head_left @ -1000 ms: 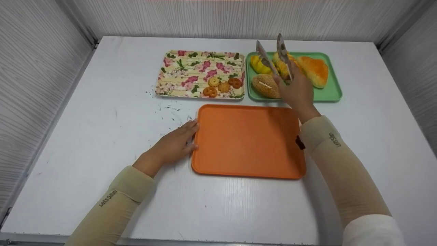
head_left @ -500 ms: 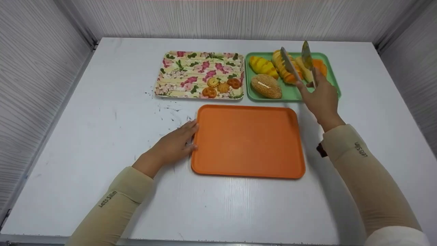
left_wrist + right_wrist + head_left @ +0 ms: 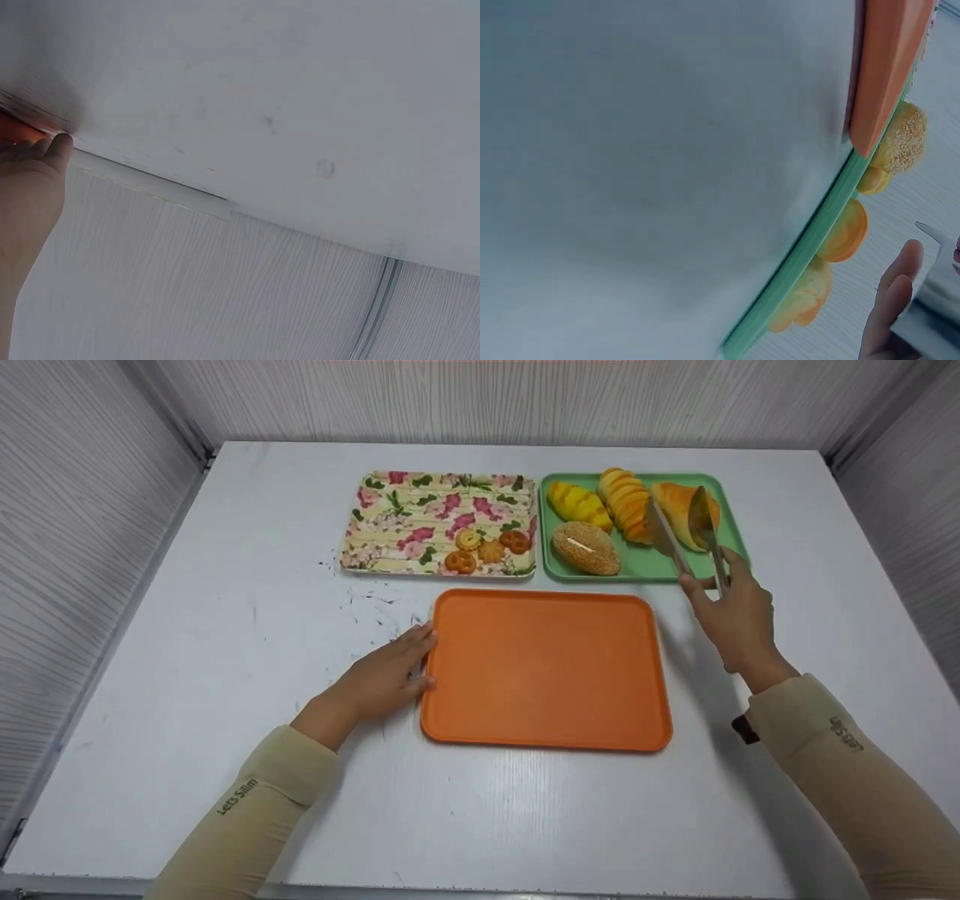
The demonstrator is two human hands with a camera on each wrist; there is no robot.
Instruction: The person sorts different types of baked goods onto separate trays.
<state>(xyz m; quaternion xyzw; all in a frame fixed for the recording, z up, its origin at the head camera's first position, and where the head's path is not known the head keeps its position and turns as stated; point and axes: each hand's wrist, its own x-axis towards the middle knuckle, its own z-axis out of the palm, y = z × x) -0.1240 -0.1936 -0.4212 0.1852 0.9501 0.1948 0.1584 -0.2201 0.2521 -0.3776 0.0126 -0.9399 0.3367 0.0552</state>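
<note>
My right hand [image 3: 735, 615] grips metal tongs [image 3: 713, 540], their two arms spread apart above the front right of the green tray [image 3: 645, 570]. Nothing is pinched between the tong tips. On that tray lie a smooth golden bread [image 3: 679, 506], a ridged roll [image 3: 628, 506], a yellow striped bread [image 3: 579, 506] and a sesame bun [image 3: 585, 547]. My left hand [image 3: 382, 675] rests with its fingertips against the left rim of the orange tray [image 3: 544, 671]. In the left wrist view that hand [image 3: 30, 195] touches the orange edge.
A floral tray [image 3: 420, 521] stands left of the green one, with several small cookies and pretzels [image 3: 491, 551] in its front right corner. The white table [image 3: 225, 660] is walled at the back and sides by pale wood-grain panels [image 3: 495, 405].
My right hand has moved right and toward the front with the spread tongs, from over the ridged roll to near the golden bread. The left hand and the trays have stayed put.
</note>
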